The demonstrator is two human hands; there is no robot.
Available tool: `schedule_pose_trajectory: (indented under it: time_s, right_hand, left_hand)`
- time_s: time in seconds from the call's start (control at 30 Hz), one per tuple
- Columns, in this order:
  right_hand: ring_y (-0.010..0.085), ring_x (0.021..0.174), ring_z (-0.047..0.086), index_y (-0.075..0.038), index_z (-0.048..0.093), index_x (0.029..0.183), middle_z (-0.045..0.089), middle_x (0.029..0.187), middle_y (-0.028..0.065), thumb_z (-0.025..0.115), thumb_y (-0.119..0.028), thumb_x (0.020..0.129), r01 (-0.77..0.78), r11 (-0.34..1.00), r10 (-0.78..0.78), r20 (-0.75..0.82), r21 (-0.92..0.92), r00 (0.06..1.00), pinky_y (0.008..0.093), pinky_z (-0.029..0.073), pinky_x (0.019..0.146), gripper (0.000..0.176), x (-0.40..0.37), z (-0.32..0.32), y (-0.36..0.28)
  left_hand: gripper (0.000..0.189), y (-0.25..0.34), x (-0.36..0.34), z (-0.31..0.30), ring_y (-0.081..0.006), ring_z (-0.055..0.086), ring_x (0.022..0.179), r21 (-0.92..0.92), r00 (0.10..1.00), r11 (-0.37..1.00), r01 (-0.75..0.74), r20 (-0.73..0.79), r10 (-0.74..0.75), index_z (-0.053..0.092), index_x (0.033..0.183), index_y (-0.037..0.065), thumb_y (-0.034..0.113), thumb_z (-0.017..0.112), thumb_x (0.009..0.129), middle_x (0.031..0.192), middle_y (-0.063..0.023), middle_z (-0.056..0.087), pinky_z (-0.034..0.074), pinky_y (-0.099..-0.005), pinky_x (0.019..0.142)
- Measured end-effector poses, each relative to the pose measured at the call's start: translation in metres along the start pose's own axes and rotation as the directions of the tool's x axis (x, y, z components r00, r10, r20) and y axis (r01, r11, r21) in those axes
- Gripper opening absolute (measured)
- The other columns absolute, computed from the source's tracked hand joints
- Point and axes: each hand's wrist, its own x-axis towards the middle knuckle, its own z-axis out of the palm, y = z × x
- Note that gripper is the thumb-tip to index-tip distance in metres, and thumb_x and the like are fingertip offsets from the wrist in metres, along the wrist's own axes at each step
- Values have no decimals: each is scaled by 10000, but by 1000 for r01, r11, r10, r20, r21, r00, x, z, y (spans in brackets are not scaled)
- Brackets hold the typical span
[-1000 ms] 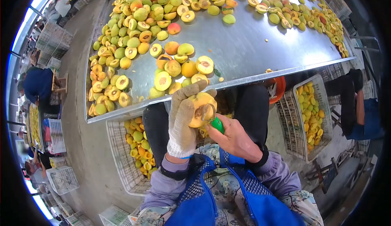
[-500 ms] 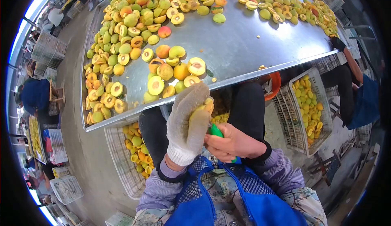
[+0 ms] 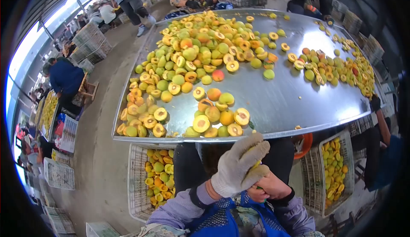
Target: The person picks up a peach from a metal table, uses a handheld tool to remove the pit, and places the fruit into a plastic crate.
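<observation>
My left hand [image 3: 241,166], in a pale work glove, is curled around a yellow peach [image 3: 256,165]; only a sliver of the fruit shows between the fingers. Just below it, my bare right hand [image 3: 273,188] is closed on a green-handled tool [image 3: 259,188], whose working end is hidden by the glove. Both hands meet in front of the table edge, above my lap. On the metal table [image 3: 273,104], a small group of whole and halved peaches [image 3: 213,115] lies closest to my hands, some halves with stones showing.
A large heap of peaches [image 3: 200,53] covers the table's left side, another pile [image 3: 333,66] its right. Crates of fruit stand below at left [image 3: 139,181] and right [image 3: 314,181], near an orange bucket [image 3: 304,145]. Co-workers sit around, one in dark blue [image 3: 66,79] at left.
My view has tilted up, showing more of the table's far side and people there. My hands appear lower and further right, and the glove now covers more of the peach and tool.
</observation>
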Motion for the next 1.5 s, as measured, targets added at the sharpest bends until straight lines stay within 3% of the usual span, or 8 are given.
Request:
schedule_pose_trajectory:
  time_s: [0.53,0.8,0.87,1.0,1.1,1.3,1.37,1.5]
  right_hand:
    - [55,357,346,-93,383,708,361,494,-26,433,-248,976,77,959,-110,104,274,989,213,314,376,314,11,6,17]
    - [61,392,346,-87,393,765,371,543,-15,427,-247,975,157,988,-152,-146,17,977,220,322,387,266,8,15,10]
    - [59,376,337,-90,380,697,357,513,-20,418,-258,973,125,990,-118,-96,70,988,215,311,378,326,6,14,8]
    - [59,322,303,-110,344,564,317,435,-30,393,-289,971,62,986,-59,-26,154,998,219,293,343,447,7,17,8]
    - [54,310,304,-117,338,557,319,419,-34,396,-311,978,51,984,-64,66,173,996,217,284,332,467,4,17,13]
    - [36,325,293,-113,363,613,323,454,-42,395,-305,994,-6,935,-51,153,354,987,207,253,323,428,2,14,20]
    - [32,331,294,-115,378,663,322,469,-45,394,-304,995,-40,920,-39,191,391,981,203,250,323,383,2,15,18]
    - [28,338,299,-121,381,698,324,481,-46,392,-302,997,-72,898,-54,270,434,961,201,247,321,349,3,11,20]
  left_hand:
    - [268,-7,5,-3,-183,582,976,-473,809,657,587,307,-502,573,1120,-5,68,570,862,1081,-118,586,463,-273,838]
    - [270,-10,4,-4,-197,551,1011,-525,811,624,579,286,-511,555,1120,-3,55,567,857,1109,-119,559,439,-289,872]
    - [284,-4,7,-7,-227,583,971,-179,977,962,208,80,-196,565,1107,-6,44,593,829,1085,-140,582,459,-298,847]
    - [291,-1,6,-8,-229,606,921,-207,921,902,378,180,-345,575,1086,-22,37,614,805,1005,-148,616,472,-301,823]
    - [311,-6,3,-5,-171,618,795,-552,770,543,633,375,-516,547,1107,-33,206,488,918,1015,-124,598,500,-268,710]
    - [263,-2,-2,-3,-147,579,917,-453,853,722,522,255,-456,594,1090,-9,151,593,882,1042,-81,626,465,-269,813]
    - [292,-2,-1,-7,-162,587,916,-662,751,394,637,419,-510,594,1096,-11,181,601,876,1033,-90,629,471,-278,812]
    - [312,-9,-11,3,-145,585,925,-611,859,612,503,270,-436,587,1111,-10,197,596,877,1039,-90,633,476,-280,807]
